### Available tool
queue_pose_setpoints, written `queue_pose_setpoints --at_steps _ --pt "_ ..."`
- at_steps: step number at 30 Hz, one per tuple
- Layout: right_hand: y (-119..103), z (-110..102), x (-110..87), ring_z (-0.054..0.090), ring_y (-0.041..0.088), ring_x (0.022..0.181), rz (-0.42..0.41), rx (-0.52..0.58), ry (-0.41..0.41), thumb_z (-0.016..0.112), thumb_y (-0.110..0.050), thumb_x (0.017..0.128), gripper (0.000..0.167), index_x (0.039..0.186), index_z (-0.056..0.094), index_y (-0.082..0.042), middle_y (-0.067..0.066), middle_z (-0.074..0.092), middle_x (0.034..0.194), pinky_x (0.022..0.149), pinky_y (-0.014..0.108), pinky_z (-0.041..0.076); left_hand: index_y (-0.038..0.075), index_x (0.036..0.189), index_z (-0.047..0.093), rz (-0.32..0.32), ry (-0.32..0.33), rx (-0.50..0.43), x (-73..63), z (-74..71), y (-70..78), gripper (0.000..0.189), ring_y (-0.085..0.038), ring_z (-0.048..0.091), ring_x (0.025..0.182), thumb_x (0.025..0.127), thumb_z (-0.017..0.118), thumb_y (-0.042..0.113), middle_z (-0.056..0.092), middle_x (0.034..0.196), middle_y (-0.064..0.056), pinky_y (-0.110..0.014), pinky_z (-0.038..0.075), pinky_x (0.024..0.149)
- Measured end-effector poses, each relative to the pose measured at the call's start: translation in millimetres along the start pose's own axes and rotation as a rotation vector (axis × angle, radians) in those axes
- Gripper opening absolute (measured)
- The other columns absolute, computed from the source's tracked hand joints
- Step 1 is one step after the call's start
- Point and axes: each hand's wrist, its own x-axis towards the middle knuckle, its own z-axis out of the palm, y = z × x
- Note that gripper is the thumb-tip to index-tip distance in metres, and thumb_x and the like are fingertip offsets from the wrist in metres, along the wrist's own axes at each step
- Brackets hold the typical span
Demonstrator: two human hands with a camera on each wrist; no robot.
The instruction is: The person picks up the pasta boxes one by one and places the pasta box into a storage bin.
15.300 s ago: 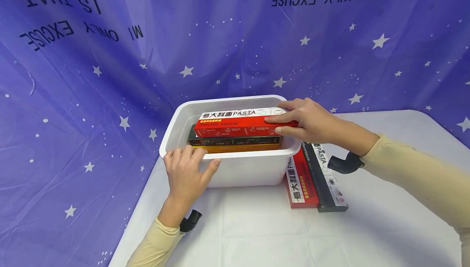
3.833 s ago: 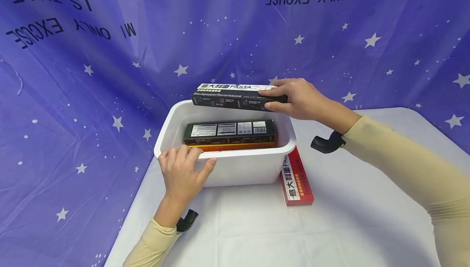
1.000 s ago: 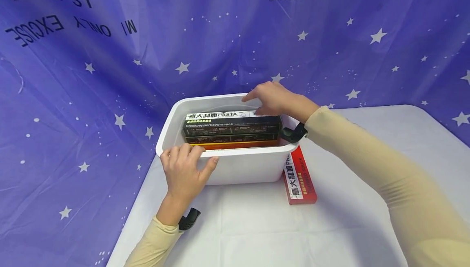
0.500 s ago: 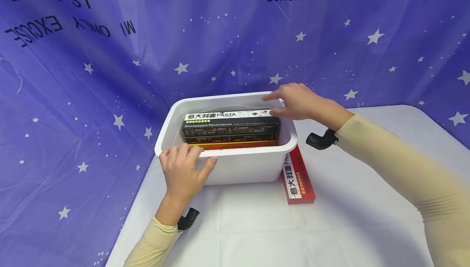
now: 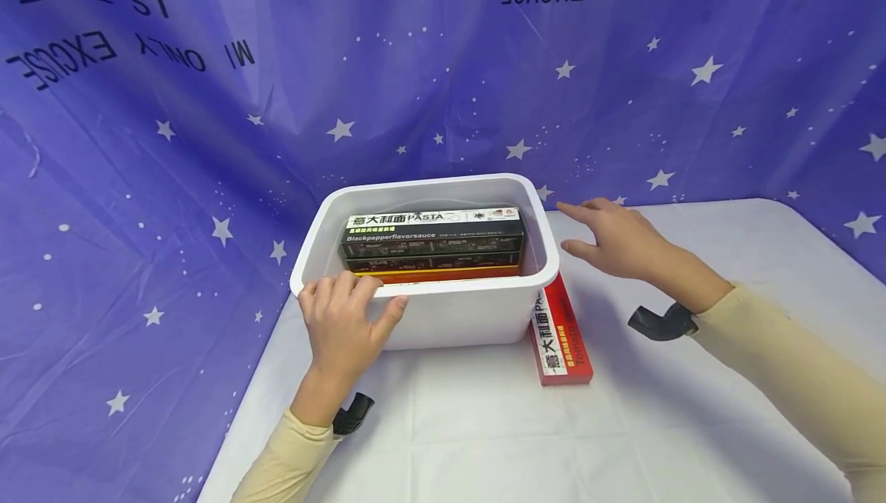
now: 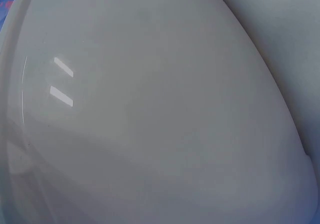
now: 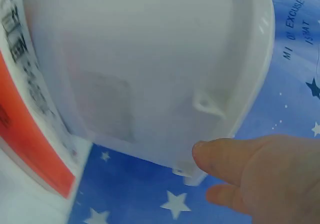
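My left hand [image 5: 344,326] grips the near left rim of a white plastic bin [image 5: 457,314], fingers curled over the edge and thumb on the outside. In the left wrist view, only the bin's wall [image 6: 150,93] and the surface beside it show plainly. Inside the bin, a black pepper pasta box [image 5: 432,238] lies with its white PASTA edge up, behind another dark box and an orange-yellow one. My right hand [image 5: 619,241] hovers right of the bin, holding nothing, fingers extended. Below it, a red tomato sauce pasta box [image 5: 564,341] rests on the table against the bin's side.
A white-covered table [image 5: 484,434] carries the bin and the red box. Behind and to the left hangs a purple-blue curtain [image 5: 208,141] with stars and lettering. Black camera mounts sit on both wrists.
The black pepper box, earlier on the table and then held above the bin, now lies inside. My right hand has let go and moved right and down. The left hand has stayed on the rim.
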Motion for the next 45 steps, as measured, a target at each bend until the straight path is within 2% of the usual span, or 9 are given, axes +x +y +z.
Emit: queue_pose_setpoints --at_steps 10,19,28,32,34,37,40,42,45 --pt "-4.7 52.0 -38.9 0.054 0.056 0.127 0.103 0.093 -0.037 0.069 -0.037 0.094 0.071 0.154 0.043 -0.008 0.036 0.048 0.145 0.094 0.073 0.046 0.007 0.082 0.065 -0.004 -0.014 -0.002 1.0 -1.0 0.2 0.071 -0.038 0.05 0.073 0.099 0.04 0.071 0.059 0.077 -0.014 -0.059 0.034 0.085" --pt "-12.3 89.3 -55.1 0.054 0.057 0.127 0.131 0.136 -0.036 0.07 -0.037 0.093 0.073 0.155 0.043 -0.01 0.037 0.046 0.145 0.095 0.072 0.046 0.006 0.082 0.065 -0.007 -0.021 -0.002 0.8 -0.4 0.0 0.071 -0.039 0.051 0.074 0.098 0.04 0.071 0.059 0.076 -0.015 -0.059 0.035 0.085" --pt "-18.9 106.3 -60.9 0.053 0.062 0.125 0.129 0.155 -0.032 0.061 -0.042 0.099 0.066 0.155 0.043 -0.011 0.04 0.037 0.151 0.095 0.073 0.046 0.007 0.081 0.065 -0.001 -0.007 0.004 0.5 -0.4 0.5 0.072 -0.038 0.051 0.072 0.099 0.038 0.072 0.058 0.075 -0.013 -0.059 0.035 0.084" --pt "-21.0 111.9 -61.8 0.053 0.061 0.125 0.141 0.134 -0.085 0.06 -0.045 0.098 0.067 0.154 0.044 -0.011 0.039 0.038 0.151 0.094 0.072 0.047 0.007 0.081 0.065 0.0 -0.009 0.006 0.5 -0.2 -0.1 0.072 -0.038 0.051 0.072 0.098 0.038 0.072 0.059 0.075 -0.014 -0.059 0.035 0.083" --pt "-22.0 115.2 -62.6 0.056 0.059 0.123 0.129 0.12 -0.112 0.06 -0.045 0.098 0.065 0.152 0.047 -0.012 0.039 0.04 0.15 0.092 0.069 0.05 0.007 0.081 0.065 0.003 0.001 0.005 0.3 -0.1 -0.1 0.073 -0.038 0.051 0.072 0.098 0.039 0.072 0.058 0.075 -0.014 -0.059 0.035 0.083" --pt "-22.8 121.0 -64.5 0.063 0.049 0.109 0.11 0.1 -0.137 0.06 -0.05 0.096 0.065 0.15 0.051 -0.014 0.036 0.044 0.147 0.081 0.058 0.055 0.007 0.081 0.065 0.003 0.001 0.008 -0.1 -0.7 0.2 0.072 -0.038 0.051 0.072 0.099 0.038 0.072 0.059 0.075 -0.014 -0.058 0.035 0.083" --pt "-22.8 125.5 -65.9 0.065 0.042 0.102 0.101 0.073 -0.137 0.058 -0.057 0.095 0.067 0.149 0.053 -0.017 0.035 0.046 0.144 0.074 0.051 0.053 0.007 0.082 0.065 0.0 -0.012 0.011 -0.7 -1.5 0.1 0.072 -0.038 0.051 0.073 0.099 0.039 0.071 0.059 0.076 -0.014 -0.058 0.035 0.083" --pt "-22.4 126.8 -65.7 0.065 0.045 0.105 0.121 0.056 -0.145 0.057 -0.062 0.094 0.07 0.149 0.052 -0.02 0.036 0.046 0.145 0.077 0.053 0.052 0.007 0.082 0.065 -0.004 -0.023 0.009 -0.7 -2.0 0.0 0.072 -0.038 0.051 0.073 0.099 0.039 0.071 0.059 0.076 -0.014 -0.058 0.035 0.084" --pt "-21.3 125.7 -64.8 0.058 0.056 0.121 0.161 0.045 -0.168 0.056 -0.066 0.093 0.073 0.151 0.05 -0.022 0.039 0.042 0.148 0.087 0.063 0.049 0.007 0.083 0.066 -0.006 -0.03 0.005 0.0 -1.8 -0.4 0.071 -0.038 0.051 0.073 0.099 0.039 0.071 0.059 0.077 -0.014 -0.059 0.034 0.084"
